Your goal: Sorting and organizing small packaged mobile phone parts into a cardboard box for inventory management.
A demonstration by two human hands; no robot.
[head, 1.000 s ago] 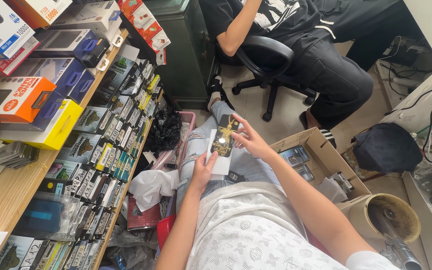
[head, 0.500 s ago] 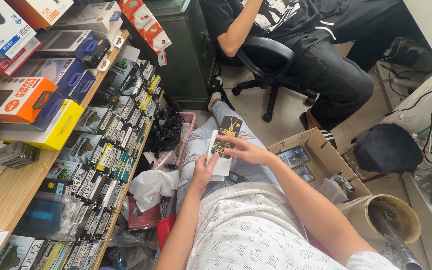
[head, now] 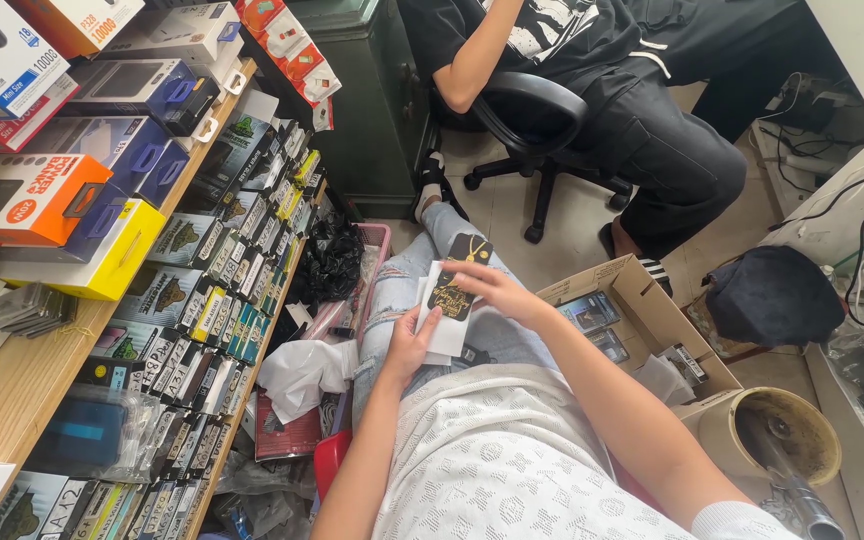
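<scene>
My left hand (head: pixel 407 345) gripped the stack of white packets (head: pixel 439 320) from below, steadying it, while my right hand (head: pixel 497 290) pinched the black card (head: pixel 451 294) on top.

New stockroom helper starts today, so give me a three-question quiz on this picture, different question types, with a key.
1. True or false: both hands hold the stack of small flat black-and-white packets.
2. The open brown cardboard box lies beside which of the person's hands? A left hand B right hand
3. Fill in: the wooden shelf of boxed goods is on the person's ____ side.

Key: 1 true; 2 B; 3 left.
</scene>
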